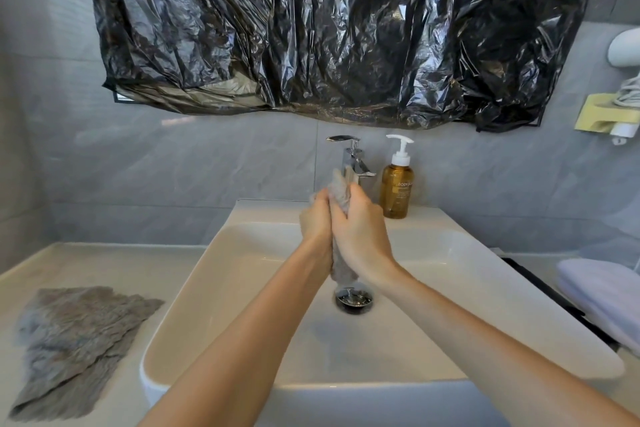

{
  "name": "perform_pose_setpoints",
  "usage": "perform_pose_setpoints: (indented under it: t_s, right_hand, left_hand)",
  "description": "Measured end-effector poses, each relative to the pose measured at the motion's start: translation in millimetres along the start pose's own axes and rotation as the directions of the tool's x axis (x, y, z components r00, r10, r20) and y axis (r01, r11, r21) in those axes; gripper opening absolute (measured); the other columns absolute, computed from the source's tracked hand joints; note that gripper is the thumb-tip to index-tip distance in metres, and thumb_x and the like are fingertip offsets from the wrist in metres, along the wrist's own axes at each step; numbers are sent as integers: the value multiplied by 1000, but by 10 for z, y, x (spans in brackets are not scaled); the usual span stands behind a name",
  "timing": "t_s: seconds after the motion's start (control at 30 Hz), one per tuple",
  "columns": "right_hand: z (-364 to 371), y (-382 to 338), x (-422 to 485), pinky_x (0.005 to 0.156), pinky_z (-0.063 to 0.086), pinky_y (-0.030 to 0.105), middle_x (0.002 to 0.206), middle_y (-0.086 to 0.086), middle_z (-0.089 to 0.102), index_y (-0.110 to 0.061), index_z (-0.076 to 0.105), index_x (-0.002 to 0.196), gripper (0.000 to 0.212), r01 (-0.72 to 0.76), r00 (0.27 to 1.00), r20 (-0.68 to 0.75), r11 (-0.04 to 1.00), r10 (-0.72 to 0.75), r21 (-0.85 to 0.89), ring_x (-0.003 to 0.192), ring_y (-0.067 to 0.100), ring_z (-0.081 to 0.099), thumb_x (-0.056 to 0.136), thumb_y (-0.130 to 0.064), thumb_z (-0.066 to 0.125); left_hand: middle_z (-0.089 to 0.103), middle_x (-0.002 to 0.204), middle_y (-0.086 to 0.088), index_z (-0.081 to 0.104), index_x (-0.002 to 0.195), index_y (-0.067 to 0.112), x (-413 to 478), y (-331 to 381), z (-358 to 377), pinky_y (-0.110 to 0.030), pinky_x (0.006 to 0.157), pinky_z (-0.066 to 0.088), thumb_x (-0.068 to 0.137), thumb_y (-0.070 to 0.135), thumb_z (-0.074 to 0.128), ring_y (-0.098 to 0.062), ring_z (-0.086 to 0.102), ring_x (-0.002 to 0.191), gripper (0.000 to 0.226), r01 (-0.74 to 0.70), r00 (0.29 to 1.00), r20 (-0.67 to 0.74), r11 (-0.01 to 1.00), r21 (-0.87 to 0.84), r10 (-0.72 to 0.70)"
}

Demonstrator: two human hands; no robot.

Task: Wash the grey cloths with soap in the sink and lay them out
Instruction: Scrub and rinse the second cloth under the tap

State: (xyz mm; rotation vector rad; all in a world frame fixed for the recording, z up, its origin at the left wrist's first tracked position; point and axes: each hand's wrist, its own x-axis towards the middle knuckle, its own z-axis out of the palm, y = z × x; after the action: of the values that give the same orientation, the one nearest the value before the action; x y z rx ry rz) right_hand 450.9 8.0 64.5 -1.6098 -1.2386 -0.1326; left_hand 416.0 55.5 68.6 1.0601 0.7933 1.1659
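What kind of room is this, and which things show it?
Probably a bathroom: a white sink with a chrome tap, a pump bottle marked BODY beside the tap, and grey tiled walls.

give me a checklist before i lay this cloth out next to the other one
1. Grip: left hand and right hand both grip the twisted cloth: ok.
2. Drips: the twisted cloth hangs over the sink, above the drain: ok.
3. Tap off: no stream visible: ok.
4. Soap rinsed out and cloth wrung enough: cannot tell.
5. Room to lay it: bare counter behind the laid-out cloth: ok.
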Motion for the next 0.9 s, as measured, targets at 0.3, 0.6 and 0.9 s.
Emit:
perform_pose_setpoints:
  t_s: [0.3,0.6,0.9]
  right_hand:
    - [-25,-109,73,65,47,30,86,4,63,-11,54,104,13,76,997,-16,997,-77,-20,77,21,60,100,-22,47]
    - [-70,-93,18,57,43,30,81,3,62,-10,51,99,10,98,994,-36,992,-101,-77,72,20,60,99,-19,48]
    - [-113,50,42,55,44,29,73,2,59,-11,50,96,15,98,994,-36,990,-103,-106,66,19,59,100,-24,47]
  left_hand:
    - [48,63,7,45,72,23,-6,-66,28,-20,50,41,104,31,32,-9,46,61,36,70,985,166,993,-93,-53]
    - [47,41,8,45,64,15,88,-86,36,-20,47,39,100,23,43,-14,46,52,36,93,992,100,989,-119,-81]
    - [52,47,2,51,66,13,82,-97,74,-18,46,41,97,26,50,-12,52,50,33,29,994,108,992,-122,-16]
